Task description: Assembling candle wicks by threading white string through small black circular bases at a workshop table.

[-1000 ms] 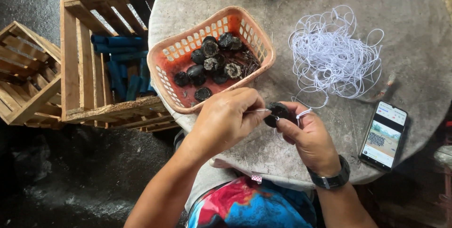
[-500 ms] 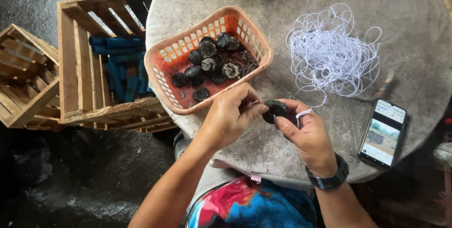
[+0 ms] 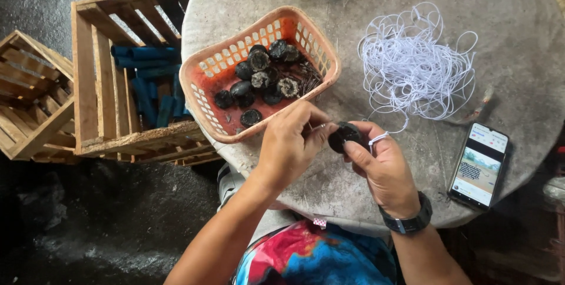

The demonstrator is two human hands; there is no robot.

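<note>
Both forearms reach up from the bottom of the view and meet over the near edge of the table. The left hand [image 3: 291,143] is curled with its back to the camera, fingers bent and pinched together at the tips beside the other hand. The right hand [image 3: 379,164] has a dark wristwatch [image 3: 406,221] on its wrist, and its thumb and fingers are closed in a pinch.

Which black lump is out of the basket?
The black lump pinched between the left hand and right hand; all the others lie inside the orange basket.
</note>
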